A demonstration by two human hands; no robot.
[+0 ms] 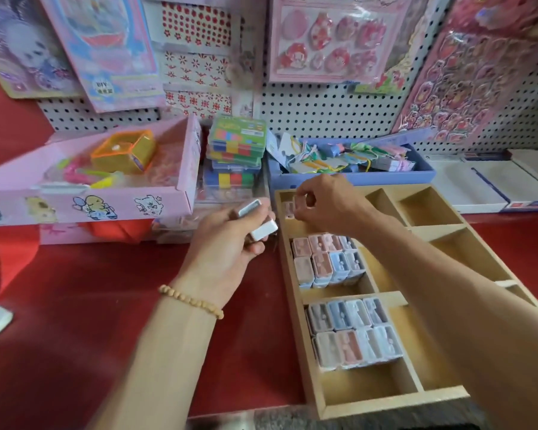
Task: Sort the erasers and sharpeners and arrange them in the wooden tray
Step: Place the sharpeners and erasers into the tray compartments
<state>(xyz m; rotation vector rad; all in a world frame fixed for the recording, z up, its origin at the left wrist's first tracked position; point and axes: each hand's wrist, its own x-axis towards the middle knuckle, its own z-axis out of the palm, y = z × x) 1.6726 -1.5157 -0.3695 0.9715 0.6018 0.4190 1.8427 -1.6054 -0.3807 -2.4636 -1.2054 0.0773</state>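
A wooden tray [295, 308] with several compartments lies on the red counter at the right. Its near-left compartment holds a packed block of pastel sharpeners [353, 332]; the compartment beyond holds another block of pink and blue sharpeners [326, 259]. My left hand [230, 243] hovers just left of the tray and grips a few white rectangular pieces [263, 229]. My right hand [323, 203] reaches over the tray's far-left compartment with fingers curled, pinching a small pinkish piece [289, 209] at the wall there. What that piece is stays unclear.
A pink cardboard box [90, 193] with toys stands at the left, a stack of colourful plastic cases [235, 156] behind my left hand, a blue bin [348, 176] of trinkets behind the tray. White boxes [491, 184] sit far right. Pegboard with sticker packs rises behind.
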